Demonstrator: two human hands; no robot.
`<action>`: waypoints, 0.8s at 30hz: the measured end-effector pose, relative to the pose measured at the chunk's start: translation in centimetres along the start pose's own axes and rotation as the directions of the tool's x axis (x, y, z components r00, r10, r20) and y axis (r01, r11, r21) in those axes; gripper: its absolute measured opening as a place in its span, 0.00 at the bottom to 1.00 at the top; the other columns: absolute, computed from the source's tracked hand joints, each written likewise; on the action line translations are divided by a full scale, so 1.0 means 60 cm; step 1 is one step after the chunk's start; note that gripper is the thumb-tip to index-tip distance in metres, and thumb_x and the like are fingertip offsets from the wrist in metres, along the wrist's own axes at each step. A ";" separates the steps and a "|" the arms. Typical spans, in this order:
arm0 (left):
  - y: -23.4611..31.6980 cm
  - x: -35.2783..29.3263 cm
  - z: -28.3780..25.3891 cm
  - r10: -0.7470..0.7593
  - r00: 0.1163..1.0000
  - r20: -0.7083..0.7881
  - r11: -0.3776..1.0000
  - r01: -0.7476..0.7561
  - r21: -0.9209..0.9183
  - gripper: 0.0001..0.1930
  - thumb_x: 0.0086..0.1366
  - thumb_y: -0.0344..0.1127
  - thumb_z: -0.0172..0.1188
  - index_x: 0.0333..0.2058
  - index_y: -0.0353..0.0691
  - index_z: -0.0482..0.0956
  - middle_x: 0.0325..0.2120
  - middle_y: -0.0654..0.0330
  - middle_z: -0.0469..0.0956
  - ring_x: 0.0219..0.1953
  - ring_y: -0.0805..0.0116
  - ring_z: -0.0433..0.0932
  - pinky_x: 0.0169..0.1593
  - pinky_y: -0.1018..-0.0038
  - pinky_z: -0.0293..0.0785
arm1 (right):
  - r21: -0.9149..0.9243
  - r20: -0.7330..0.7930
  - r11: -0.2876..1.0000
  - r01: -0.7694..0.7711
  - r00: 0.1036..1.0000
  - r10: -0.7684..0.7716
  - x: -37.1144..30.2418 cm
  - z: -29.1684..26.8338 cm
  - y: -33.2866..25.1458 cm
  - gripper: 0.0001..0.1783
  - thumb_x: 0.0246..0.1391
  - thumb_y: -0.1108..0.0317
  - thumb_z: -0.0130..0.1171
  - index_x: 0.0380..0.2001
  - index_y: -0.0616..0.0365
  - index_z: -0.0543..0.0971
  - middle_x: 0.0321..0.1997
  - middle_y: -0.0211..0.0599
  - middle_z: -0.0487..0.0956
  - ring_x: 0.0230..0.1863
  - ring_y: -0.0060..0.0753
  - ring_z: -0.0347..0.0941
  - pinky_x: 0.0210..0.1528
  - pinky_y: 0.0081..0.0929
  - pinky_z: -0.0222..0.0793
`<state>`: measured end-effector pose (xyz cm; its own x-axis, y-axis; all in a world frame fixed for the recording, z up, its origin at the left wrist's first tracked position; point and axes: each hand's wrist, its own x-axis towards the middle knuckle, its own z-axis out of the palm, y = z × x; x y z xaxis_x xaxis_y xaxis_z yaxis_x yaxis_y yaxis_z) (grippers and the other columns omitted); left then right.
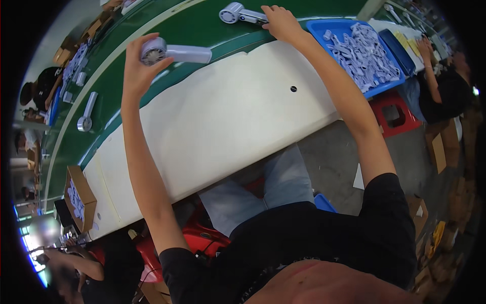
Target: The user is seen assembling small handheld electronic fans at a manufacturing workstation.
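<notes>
My left hand (137, 68) is up at the far left of the table, its fingers and thumb around the round head of a pale lilac handheld fan (188, 53). That fan's handle points right, over the green conveyor belt (174, 28). Farther right, my right hand (284, 24) has its fingers on the handle end of a second handheld fan (231, 13), which is over the belt with its round head to the left. Part of this handle looks dark, perhaps uncovered; my fingers hide its end. A third handheld fan (87, 112) lies on the belt at left.
A white worktable (223, 116) with a small dark round spot (293, 89) lies before me. Beyond my right forearm stands a blue tray (373, 92) heaped with lilac parts. A cardboard box (90, 202) of parts sits at left. Co-workers (439, 93) sit on both sides, near a red stool (397, 115).
</notes>
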<state>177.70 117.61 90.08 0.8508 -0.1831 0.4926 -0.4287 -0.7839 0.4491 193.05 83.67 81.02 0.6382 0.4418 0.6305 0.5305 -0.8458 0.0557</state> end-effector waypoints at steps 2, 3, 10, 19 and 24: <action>0.025 -0.026 0.016 -0.046 0.994 -0.099 0.965 0.019 -0.262 0.39 0.46 0.37 0.71 0.57 0.40 0.62 0.50 0.53 0.67 0.50 0.59 0.70 0.54 0.69 0.69 | -0.001 0.096 1.000 -0.029 0.995 0.029 -0.011 -0.036 0.044 0.15 0.51 0.65 0.61 0.41 0.60 0.77 0.40 0.47 0.79 0.41 0.48 0.75 0.46 0.38 0.70; 0.038 -0.037 0.024 -0.123 0.975 -0.183 0.869 0.017 -0.495 0.39 0.47 0.36 0.70 0.57 0.40 0.61 0.50 0.53 0.67 0.50 0.59 0.70 0.55 0.69 0.68 | 0.008 0.187 0.999 -0.054 0.981 0.051 -0.018 -0.060 0.076 0.14 0.52 0.65 0.60 0.41 0.60 0.78 0.39 0.47 0.79 0.40 0.48 0.76 0.45 0.38 0.71; 0.031 -0.034 0.108 -0.239 0.970 -0.044 0.195 0.003 -0.981 0.33 0.56 0.38 0.64 0.57 0.36 0.60 0.52 0.51 0.67 0.53 0.57 0.69 0.59 0.66 0.64 | -0.108 0.505 0.934 -0.341 0.790 0.347 -0.098 -0.173 0.229 0.14 0.51 0.62 0.60 0.35 0.61 0.81 0.36 0.47 0.81 0.37 0.43 0.78 0.42 0.33 0.72; 0.093 -0.033 0.139 -0.292 0.942 0.166 -0.006 0.172 -0.985 0.31 0.64 0.56 0.51 0.55 0.36 0.63 0.43 0.50 0.74 0.43 0.60 0.76 0.44 0.68 0.75 | 0.002 0.507 0.892 -0.451 0.770 0.388 -0.132 -0.142 0.256 0.15 0.52 0.60 0.59 0.38 0.59 0.81 0.39 0.46 0.81 0.39 0.41 0.78 0.44 0.31 0.72; 0.062 -0.023 0.162 -0.260 0.901 0.346 0.002 0.359 -0.933 0.31 0.66 0.60 0.43 0.55 0.38 0.64 0.45 0.50 0.73 0.42 0.60 0.76 0.38 0.69 0.75 | -0.043 0.315 0.947 -0.320 0.895 0.316 -0.153 -0.144 0.408 0.14 0.50 0.63 0.61 0.39 0.58 0.81 0.38 0.45 0.80 0.39 0.39 0.77 0.43 0.30 0.72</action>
<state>177.87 109.18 83.81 0.9837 -0.1661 0.0694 0.0205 0.4864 0.8735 195.34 56.34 83.25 0.9148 0.2218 0.3376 0.2741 -0.9547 -0.1155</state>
